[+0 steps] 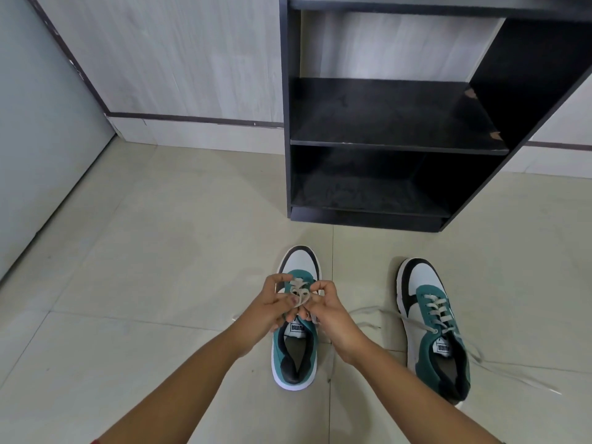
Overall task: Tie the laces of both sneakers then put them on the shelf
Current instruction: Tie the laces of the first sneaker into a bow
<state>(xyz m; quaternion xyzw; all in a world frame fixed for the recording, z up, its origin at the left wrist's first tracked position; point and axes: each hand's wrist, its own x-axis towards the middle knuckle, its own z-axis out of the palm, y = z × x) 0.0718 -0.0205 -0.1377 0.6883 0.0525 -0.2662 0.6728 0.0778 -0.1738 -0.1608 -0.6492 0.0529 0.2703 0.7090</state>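
Observation:
Two green, white and black sneakers stand on the tiled floor, toes pointing at the shelf. Over the left sneaker [296, 357] my left hand [272, 304] and my right hand [326, 307] both pinch its beige laces [299, 293], which form a loop between my fingers above the tongue. The right sneaker [432, 322] stands apart to the right, and its loose laces [378, 314] trail over the floor on both sides. A black open shelf unit [397, 145] stands just beyond the shoes, its boards bare.
A pale wall with a dark stripe runs behind the shelf. A grey door panel [38, 139] is at the left. Beige floor tiles [144, 251] spread between it and the shoes.

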